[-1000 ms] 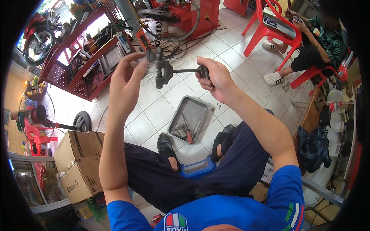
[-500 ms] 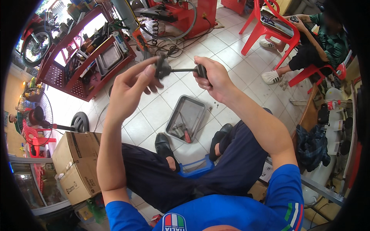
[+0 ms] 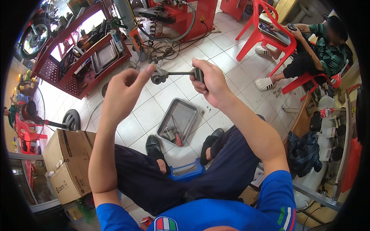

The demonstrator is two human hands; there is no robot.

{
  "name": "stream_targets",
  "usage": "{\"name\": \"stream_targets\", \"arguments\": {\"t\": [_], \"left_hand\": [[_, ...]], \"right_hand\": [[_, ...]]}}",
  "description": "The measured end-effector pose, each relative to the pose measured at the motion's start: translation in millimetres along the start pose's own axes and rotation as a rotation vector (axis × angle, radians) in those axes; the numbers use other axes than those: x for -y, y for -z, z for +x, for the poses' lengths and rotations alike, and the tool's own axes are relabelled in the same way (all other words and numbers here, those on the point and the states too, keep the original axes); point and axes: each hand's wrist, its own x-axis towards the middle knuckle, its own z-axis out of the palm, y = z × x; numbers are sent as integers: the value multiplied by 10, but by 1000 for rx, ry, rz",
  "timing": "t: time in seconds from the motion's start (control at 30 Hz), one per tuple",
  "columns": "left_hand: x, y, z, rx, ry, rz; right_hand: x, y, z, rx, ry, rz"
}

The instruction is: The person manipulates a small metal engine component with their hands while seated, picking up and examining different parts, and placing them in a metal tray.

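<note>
My left hand (image 3: 125, 90) is closed at the fingertips on a small grey metal part (image 3: 158, 76) with a round opening, held up in front of me. My right hand (image 3: 212, 81) wraps round the dark handle of a screwdriver (image 3: 181, 73). Its shaft runs level to the left and meets the metal part; how the tip sits there is too small to tell. Below, on the tiled floor between my feet, a grey metal tray (image 3: 189, 119) holds a red-handled screwdriver (image 3: 178, 139) and another grey metal part (image 3: 168, 133).
At the left stand a red tool cart (image 3: 83, 57), a fan (image 3: 29, 109) and a cardboard box (image 3: 71, 161). Cables (image 3: 165, 48) lie at the back. A person (image 3: 327, 46) sits by a red chair (image 3: 262, 34) at the right. Dark cloth (image 3: 304, 150) hangs nearer.
The metal part has turned and its round opening now shows. My left fingers have curled in closer around it. The whole view has shifted slightly.
</note>
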Motion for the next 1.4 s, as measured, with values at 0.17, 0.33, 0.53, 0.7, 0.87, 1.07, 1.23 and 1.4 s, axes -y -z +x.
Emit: {"name": "stream_targets", "arguments": {"t": [0.17,0.33,0.53,0.7,0.87,1.07,1.23,1.4], "left_hand": [[17,16,-26,112,-166,-12],[92,9,-4,83,-404,-501],[67,6,13,-47,-148,-54],[104,-41,8,71,-140,-111],[58,35,-26,104,-445,-266],[32,33,24,-82,-174,-70],[120,-87,52,-102,-132,-101],[65,-11,40,70,61,-54]], "right_hand": [[-14,7,20,14,7,-12],[1,17,43,36,-4,37],[-19,16,27,49,14,-3],[-16,20,32,73,21,-18],[-23,41,32,87,13,-7],[-16,40,34,66,28,10],[-19,39,41,78,44,5],[-14,-24,-9,27,45,-17]]}}
